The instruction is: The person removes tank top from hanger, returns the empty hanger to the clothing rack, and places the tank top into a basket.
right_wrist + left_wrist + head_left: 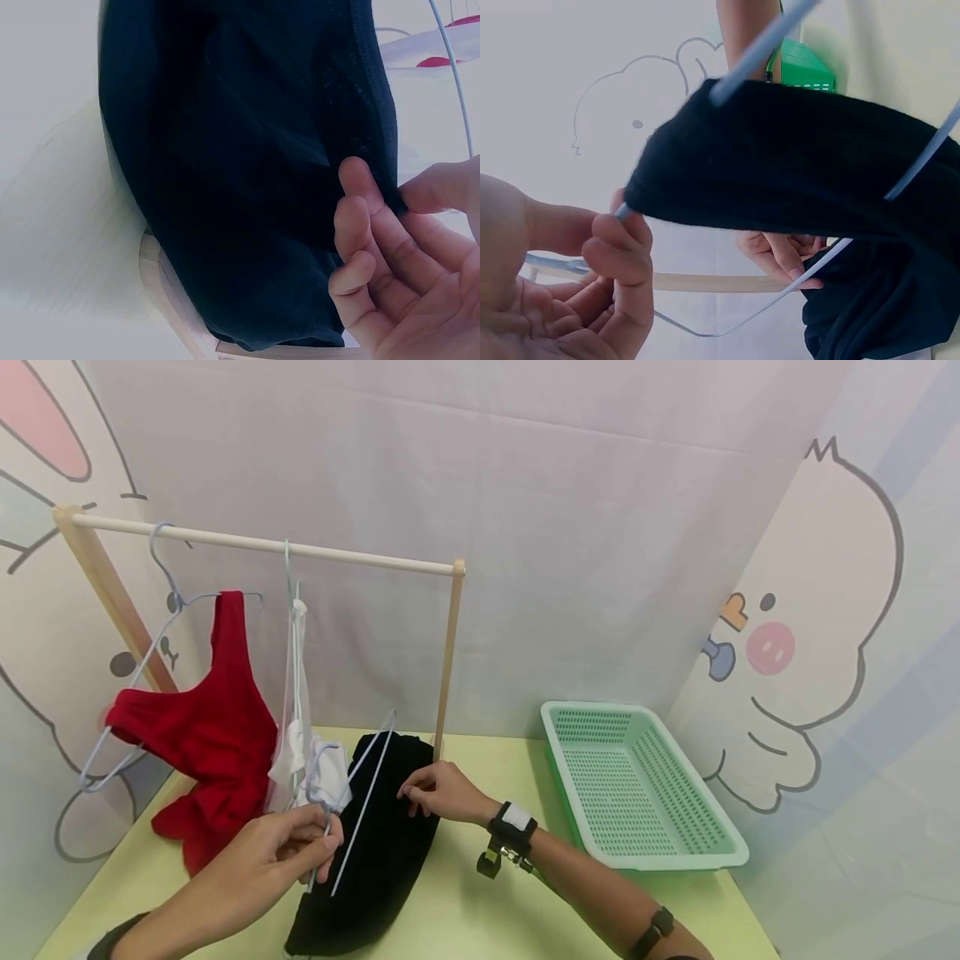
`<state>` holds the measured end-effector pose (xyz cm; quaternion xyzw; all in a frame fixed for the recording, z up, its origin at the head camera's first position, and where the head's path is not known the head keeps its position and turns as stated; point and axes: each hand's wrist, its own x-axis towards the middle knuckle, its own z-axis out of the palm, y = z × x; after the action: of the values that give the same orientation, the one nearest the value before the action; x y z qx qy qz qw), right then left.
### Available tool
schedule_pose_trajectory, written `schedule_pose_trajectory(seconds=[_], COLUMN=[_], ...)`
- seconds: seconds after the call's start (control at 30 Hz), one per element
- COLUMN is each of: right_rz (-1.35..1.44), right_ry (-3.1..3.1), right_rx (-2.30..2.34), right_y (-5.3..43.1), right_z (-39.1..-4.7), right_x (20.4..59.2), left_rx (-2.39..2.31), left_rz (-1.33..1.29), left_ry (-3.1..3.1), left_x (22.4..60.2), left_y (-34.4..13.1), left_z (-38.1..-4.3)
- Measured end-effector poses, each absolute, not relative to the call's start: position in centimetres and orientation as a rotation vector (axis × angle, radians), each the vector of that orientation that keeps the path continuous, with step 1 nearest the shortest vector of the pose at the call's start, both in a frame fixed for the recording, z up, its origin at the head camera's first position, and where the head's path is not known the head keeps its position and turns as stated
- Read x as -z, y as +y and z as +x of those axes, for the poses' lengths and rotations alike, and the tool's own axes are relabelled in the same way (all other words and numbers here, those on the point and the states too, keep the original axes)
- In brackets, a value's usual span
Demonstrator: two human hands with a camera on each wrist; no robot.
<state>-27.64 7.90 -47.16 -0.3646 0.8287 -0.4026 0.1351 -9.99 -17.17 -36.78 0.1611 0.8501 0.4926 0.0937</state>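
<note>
Head view, logged from my station: I read the rack (225, 538) at ten o'clock, standing on the table (487, 927). From its rail hang a top (202, 735) and, just toward three o'clock, a second garment (297, 735). At seven, before the rack: a third garment (393, 843), crossed by a hanger (362, 814), between left hand (281, 852) and right hand (446, 789). Basket (637, 797) on the table, four o'clock.

You have before you one rack (262, 542), one basket (637, 785), and at least three hangers (362, 805).
You can count two hands, one left hand (281, 852) and one right hand (446, 792); one black garment (375, 872); one red garment (228, 718); and some bunched white cloth (298, 735), whose pieces cannot be counted surely. Cartoon animals (810, 610) are two.
</note>
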Motion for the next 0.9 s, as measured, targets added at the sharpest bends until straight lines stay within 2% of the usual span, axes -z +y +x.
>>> schedule_pose_trajectory(seconds=[0.47, 0.9], right_rz=[-1.111, -1.528], right_ry=[2.421, 2.144], right_rx=[1.122, 0.984], right_y=[8.1, 7.8], right_z=[-26.9, -24.1], right_x=[47.6, 46.3], left_rx=[-1.537, -1.52], left_rz=[0.495, 0.455], left_ry=[2.459, 2.502], left_x=[37.7, 37.6], left_y=[-17.1, -16.7], left_z=[-10.5, -10.8])
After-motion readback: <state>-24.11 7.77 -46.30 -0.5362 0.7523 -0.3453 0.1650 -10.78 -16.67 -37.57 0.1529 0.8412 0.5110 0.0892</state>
